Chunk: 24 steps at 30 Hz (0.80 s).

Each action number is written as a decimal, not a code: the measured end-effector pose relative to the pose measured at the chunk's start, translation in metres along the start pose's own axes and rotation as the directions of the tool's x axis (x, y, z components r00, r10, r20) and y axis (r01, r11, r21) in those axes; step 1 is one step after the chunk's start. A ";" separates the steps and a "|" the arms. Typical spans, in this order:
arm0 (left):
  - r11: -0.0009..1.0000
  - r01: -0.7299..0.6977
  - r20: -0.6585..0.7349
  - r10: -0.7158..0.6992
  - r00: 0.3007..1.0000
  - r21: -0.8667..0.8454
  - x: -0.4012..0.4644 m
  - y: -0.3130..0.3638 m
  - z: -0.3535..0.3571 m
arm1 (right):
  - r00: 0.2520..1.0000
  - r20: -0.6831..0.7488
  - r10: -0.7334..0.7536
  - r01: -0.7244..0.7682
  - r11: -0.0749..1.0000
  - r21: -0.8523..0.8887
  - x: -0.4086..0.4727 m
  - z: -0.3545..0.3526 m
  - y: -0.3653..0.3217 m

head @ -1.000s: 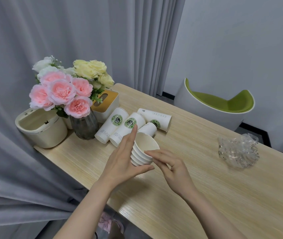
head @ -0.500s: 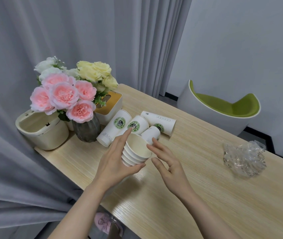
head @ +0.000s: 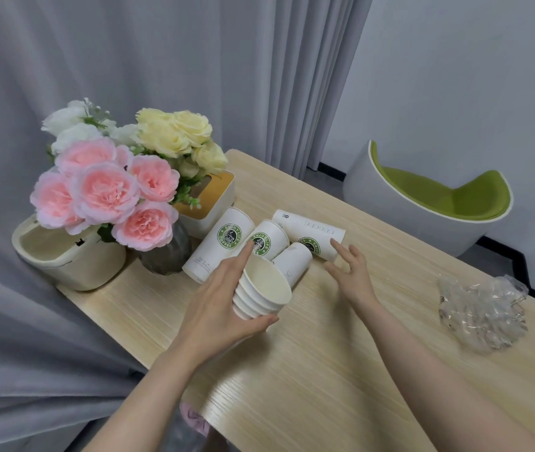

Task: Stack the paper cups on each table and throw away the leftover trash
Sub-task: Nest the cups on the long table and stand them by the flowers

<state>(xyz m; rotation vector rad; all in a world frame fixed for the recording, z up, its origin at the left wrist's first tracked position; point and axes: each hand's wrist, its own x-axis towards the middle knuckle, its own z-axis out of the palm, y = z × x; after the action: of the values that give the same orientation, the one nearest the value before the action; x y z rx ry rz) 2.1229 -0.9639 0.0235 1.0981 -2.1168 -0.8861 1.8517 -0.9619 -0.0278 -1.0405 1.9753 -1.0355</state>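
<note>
Since half a second ago the right hand has left the mouth of the nested stack of paper cups and reached out toward 1 o'clock; its fingers are now spread and lightly bent, holding nothing, the tips just beside the rim end of the farthest lying cup, though contact cannot be told; the left hand has kept its hold on the stack, fingers along the far side and thumb curled under the near side, the stack tilted with its open mouth toward 2 o'clock above the bench.

Four coffee cups lie on their sides at 12 o'clock of the stack: the tall logo cup by the tissue box, a second logo cup touching it, a small plain-sided cup just beyond the stack, and the farthest one angled across them.

Crumpled clear plastic wrap sits well apart at 3 o'clock, near the bench's far long edge.

Along the 10 o'clock end a flower vase and a cream desktop bin stand close to the edge, with grey curtain right behind; bare bench surface stretches between the cups and the wrap, and along the near edge at 6 o'clock; a green-seated chair stands beyond the bench at 2 o'clock.
</note>
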 end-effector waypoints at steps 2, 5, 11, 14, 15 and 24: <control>1.000 -0.003 0.015 0.003 1.000 0.006 0.008 0.000 0.000 | 1.000 0.000 0.023 -0.023 1.000 -0.021 0.013 0.002 0.004; 1.000 0.003 0.030 -0.004 1.000 0.014 0.015 -0.001 0.002 | 1.000 -0.010 0.029 -0.029 0.999 -0.045 0.028 0.005 0.007; 0.999 0.008 0.060 -0.011 0.998 0.050 0.024 -0.006 0.007 | 0.997 -0.057 0.055 -0.053 0.998 0.036 0.046 0.008 0.010; 0.998 0.011 0.072 -0.015 0.997 0.055 0.027 -0.008 0.009 | 0.991 -0.112 0.078 -0.068 0.994 0.087 0.051 0.009 0.010; 0.998 0.010 0.075 -0.015 0.997 0.057 0.028 -0.009 0.009 | 0.988 -0.127 0.093 -0.080 0.992 0.102 0.052 0.010 0.011; 0.996 -0.015 0.088 0.007 0.996 0.087 0.025 -0.006 0.013 | 0.941 -0.338 0.034 -0.003 0.996 0.091 0.040 -0.008 0.006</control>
<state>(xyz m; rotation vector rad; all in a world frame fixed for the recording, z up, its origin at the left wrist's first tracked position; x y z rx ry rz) 2.1037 -0.9844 0.0154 1.1085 -2.2509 -0.8577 1.8248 -0.9921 -0.0373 -0.8347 2.1798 -1.3540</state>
